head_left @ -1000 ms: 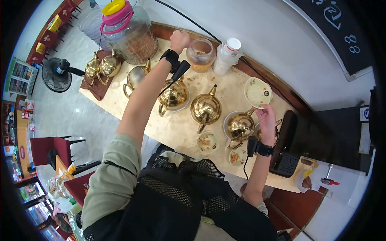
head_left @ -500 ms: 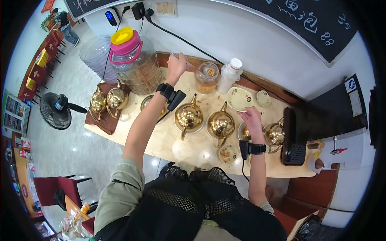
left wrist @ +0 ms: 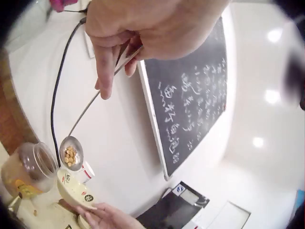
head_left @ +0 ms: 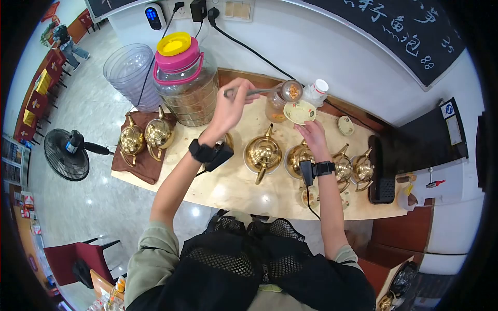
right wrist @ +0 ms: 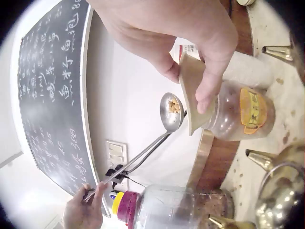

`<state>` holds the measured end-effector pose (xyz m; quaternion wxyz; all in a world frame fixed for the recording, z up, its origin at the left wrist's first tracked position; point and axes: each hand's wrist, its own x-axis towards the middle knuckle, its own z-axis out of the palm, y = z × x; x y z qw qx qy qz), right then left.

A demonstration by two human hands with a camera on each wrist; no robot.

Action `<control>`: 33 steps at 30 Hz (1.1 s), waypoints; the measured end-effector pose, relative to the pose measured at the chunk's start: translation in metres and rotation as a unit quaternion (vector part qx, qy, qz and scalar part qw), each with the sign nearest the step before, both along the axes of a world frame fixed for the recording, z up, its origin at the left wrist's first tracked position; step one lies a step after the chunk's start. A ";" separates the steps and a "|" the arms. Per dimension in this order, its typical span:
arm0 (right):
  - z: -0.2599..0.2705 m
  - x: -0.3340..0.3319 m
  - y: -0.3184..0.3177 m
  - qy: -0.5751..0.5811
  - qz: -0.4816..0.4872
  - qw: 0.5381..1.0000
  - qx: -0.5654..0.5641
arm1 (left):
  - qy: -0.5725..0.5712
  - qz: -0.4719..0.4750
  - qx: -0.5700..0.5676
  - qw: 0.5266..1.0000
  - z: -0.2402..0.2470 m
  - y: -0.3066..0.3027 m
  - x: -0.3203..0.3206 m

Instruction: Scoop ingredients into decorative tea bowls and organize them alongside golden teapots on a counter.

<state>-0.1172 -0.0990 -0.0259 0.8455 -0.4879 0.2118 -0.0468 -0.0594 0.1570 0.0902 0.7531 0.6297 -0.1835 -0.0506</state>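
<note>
My left hand (head_left: 232,107) grips the handle of a metal ladle (head_left: 292,90), whose bowl holds small brown pieces. In the left wrist view the ladle's bowl (left wrist: 72,153) is just above a pale yellow dish (left wrist: 73,191). My right hand (head_left: 314,137) pinches the rim of that dish (head_left: 300,112), thumb on one side and fingers on the other, as the right wrist view shows at the dish (right wrist: 191,90). Beneath and behind the ladle and dish stands a clear jar (head_left: 274,110) with an orange label (right wrist: 255,110) and contents partly hidden.
Several gold teapots (head_left: 263,153) stand along the wooden table (head_left: 228,194). A big jar with a pink and yellow lid (head_left: 177,54) is at the back left, stacked cups (head_left: 316,92) behind the dish, a small dish (head_left: 346,125) to the right, a black tray (head_left: 381,171) at the right end.
My left hand has lifted the ladle from the jar's mouth and moved right, with pieces in its bowl. My right hand has brought the dish left, close to the ladle. The head view has shifted.
</note>
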 end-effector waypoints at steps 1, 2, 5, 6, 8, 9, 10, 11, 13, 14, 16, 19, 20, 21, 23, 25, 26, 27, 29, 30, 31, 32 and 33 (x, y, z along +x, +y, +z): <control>0.006 0.002 0.006 -0.020 0.010 1.000 -0.001 | -0.033 -0.019 -0.003 0.999 0.003 0.005 -0.009; 0.011 0.003 0.011 -0.040 0.020 0.999 -0.001 | -0.030 -0.020 -0.002 0.999 0.003 0.009 -0.016; 0.024 0.007 0.026 -0.044 0.023 0.999 0.008 | -0.199 -0.056 0.143 0.968 0.004 0.020 -0.036; 0.028 0.008 0.030 -0.044 0.022 0.999 0.009 | -0.298 -0.067 0.188 0.933 0.005 0.022 -0.044; 0.032 0.008 0.037 -0.065 0.011 0.997 0.032 | -0.475 -0.067 0.265 0.836 0.007 0.025 -0.057; 0.032 0.008 0.037 -0.065 0.011 0.997 0.032 | -0.475 -0.066 0.265 0.837 0.009 0.027 -0.062; 0.032 0.008 0.035 -0.069 0.019 0.997 0.039 | -0.521 -0.074 0.305 0.794 0.012 0.028 -0.068; 0.033 0.007 0.032 -0.072 0.027 0.996 0.047 | -0.564 -0.081 0.344 0.746 0.014 0.028 -0.073; 0.033 0.006 0.027 -0.081 0.038 0.995 0.049 | -0.593 -0.068 0.358 0.718 0.008 0.025 -0.078; 0.032 0.006 0.026 -0.091 0.045 0.993 0.053 | -0.606 -0.055 0.354 0.710 0.009 0.024 -0.080; 0.030 0.007 0.025 -0.096 0.044 0.993 0.059 | -0.615 -0.048 0.349 0.706 0.009 0.023 -0.082; 0.032 0.000 0.024 -0.085 0.031 0.994 0.068 | -0.572 -0.054 0.364 0.733 0.021 0.025 -0.087; 0.033 -0.001 0.024 -0.071 0.020 0.995 0.073 | -0.559 -0.041 0.335 0.758 0.019 0.023 -0.085; 0.030 -0.002 0.022 -0.083 0.011 0.993 0.083 | -0.570 -0.050 0.338 0.747 0.017 0.021 -0.083; 0.022 -0.004 0.013 -0.089 0.032 0.992 0.085 | -0.522 -0.014 0.278 0.806 0.011 0.017 -0.077; 0.016 -0.011 0.007 -0.099 0.010 0.991 0.089 | -0.515 -0.022 0.255 0.818 0.012 0.009 -0.072; 0.013 -0.019 0.006 -0.097 0.000 0.991 0.090 | -0.480 -0.013 0.257 0.839 0.013 0.005 -0.070; 0.010 -0.029 0.003 -0.099 -0.004 0.991 0.093 | -0.443 -0.002 0.259 0.859 0.013 0.000 -0.068; 0.014 -0.057 -0.003 -0.081 -0.019 0.993 0.083 | -0.457 0.004 0.256 0.852 0.010 -0.011 -0.057; 0.019 -0.076 -0.004 -0.065 -0.023 0.996 0.059 | -0.416 -0.005 0.274 0.867 0.008 -0.017 -0.051; 0.017 -0.092 -0.007 -0.061 -0.030 0.996 0.063 | -0.374 -0.016 0.291 0.881 0.004 -0.024 -0.044; 0.014 -0.108 -0.012 -0.050 -0.037 0.996 0.064 | -0.405 -0.004 0.253 0.878 -0.005 -0.034 -0.032; 0.009 -0.123 -0.017 -0.040 -0.044 0.996 0.065 | -0.405 -0.015 0.253 0.878 -0.012 -0.042 -0.023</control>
